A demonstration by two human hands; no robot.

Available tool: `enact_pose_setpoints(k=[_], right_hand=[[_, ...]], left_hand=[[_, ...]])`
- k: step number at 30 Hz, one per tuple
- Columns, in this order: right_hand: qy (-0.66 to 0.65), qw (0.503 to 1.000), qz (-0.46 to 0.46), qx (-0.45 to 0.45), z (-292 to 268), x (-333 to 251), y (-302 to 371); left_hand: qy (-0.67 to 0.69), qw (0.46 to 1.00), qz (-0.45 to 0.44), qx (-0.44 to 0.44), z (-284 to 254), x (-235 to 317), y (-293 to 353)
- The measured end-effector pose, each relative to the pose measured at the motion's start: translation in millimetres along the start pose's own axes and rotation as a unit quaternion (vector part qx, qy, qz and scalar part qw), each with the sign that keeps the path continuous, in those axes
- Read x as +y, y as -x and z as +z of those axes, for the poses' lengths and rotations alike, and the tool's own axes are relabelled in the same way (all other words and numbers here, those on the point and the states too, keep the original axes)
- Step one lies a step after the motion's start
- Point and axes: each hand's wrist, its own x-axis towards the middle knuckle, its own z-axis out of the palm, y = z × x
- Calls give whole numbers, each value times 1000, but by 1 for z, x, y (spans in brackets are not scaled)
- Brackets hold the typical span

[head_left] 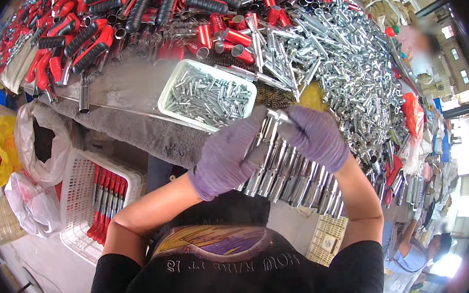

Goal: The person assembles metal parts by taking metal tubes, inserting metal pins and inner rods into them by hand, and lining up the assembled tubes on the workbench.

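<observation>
My left hand (228, 155), in a purple-grey glove, has its fingers closed around a shiny metal part (277, 116). From the other side, my right hand (318, 138), gloved alike, pinches the same part, and the two hands nearly meet. The fingers cover most of it, so its exact kind is hidden. Just below and between my hands, several long chrome rod-like pieces (290, 176) lie side by side in a row. Beyond my left hand stands a white tray (221, 71) of small metal pins (202, 96).
A large heap of chrome parts (359, 74) spreads to the right. Red and black handles (161, 8) are piled at the back. Grey cloth (133, 133) lines the table's near edge. At lower left, a white basket (73, 188) holds red-handled tools (106, 205). Another person (414, 253) is at far right.
</observation>
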Motion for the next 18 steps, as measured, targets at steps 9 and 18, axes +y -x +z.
enact_pose_setpoints(k=[9,18], right_hand=[[-65,997,-20,-45,-1,-8,-9],[340,902,-266,-15,-21,36,-73]], left_hand=[[-160,983,84,15,-15,0,-18],[-116,993,28,21,-23,-14,-13]])
